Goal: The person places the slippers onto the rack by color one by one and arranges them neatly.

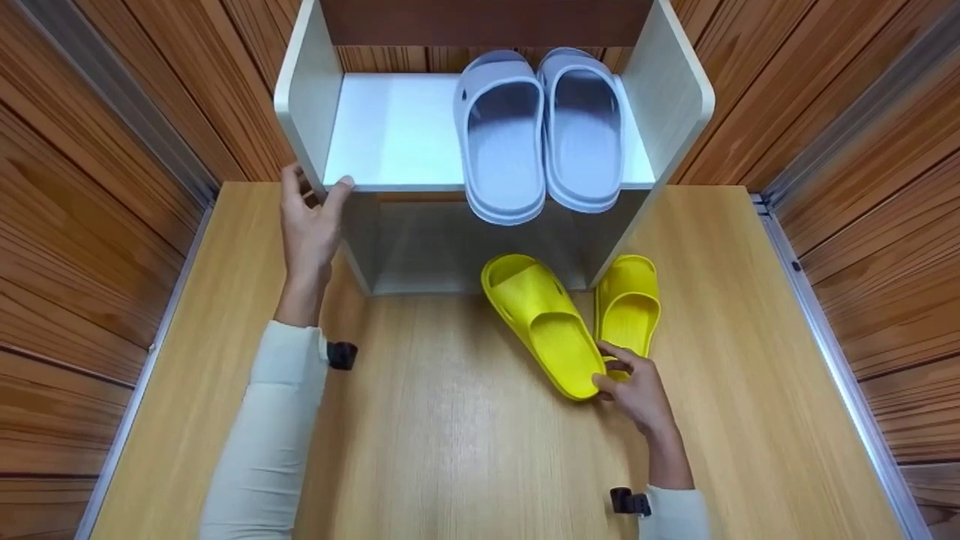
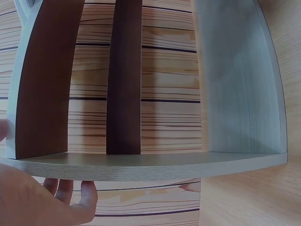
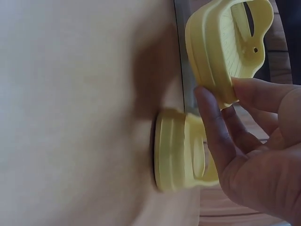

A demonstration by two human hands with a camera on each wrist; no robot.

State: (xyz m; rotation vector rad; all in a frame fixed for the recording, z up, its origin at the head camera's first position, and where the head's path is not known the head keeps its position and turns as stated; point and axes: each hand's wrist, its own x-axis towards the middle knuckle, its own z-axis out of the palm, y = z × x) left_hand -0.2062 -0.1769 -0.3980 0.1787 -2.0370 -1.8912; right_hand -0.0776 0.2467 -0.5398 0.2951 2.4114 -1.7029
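Note:
My left hand (image 1: 311, 225) grips the left side of a pale shoe rack (image 1: 397, 131), thumb on the shelf's front edge and fingers around the outside of the side panel. By its heel, my right hand (image 1: 639, 394) pinches a yellow slipper (image 1: 544, 326); the right wrist view shows this slipper (image 3: 207, 52) raised off the floor. The second yellow slipper (image 1: 630, 296) stands on the floor to its right, by the rack's right front corner, its heel partly hidden by the right hand. Two grey slippers (image 1: 506, 150) sit side by side on the upper shelf, heels over its front edge.
The rack's lower compartment (image 1: 427, 247) lies behind the held slipper. Wood-plank walls (image 1: 82, 225) with metal edge strips (image 1: 832, 345) close in both sides. Light wooden floor (image 1: 442, 435) extends in front of the rack.

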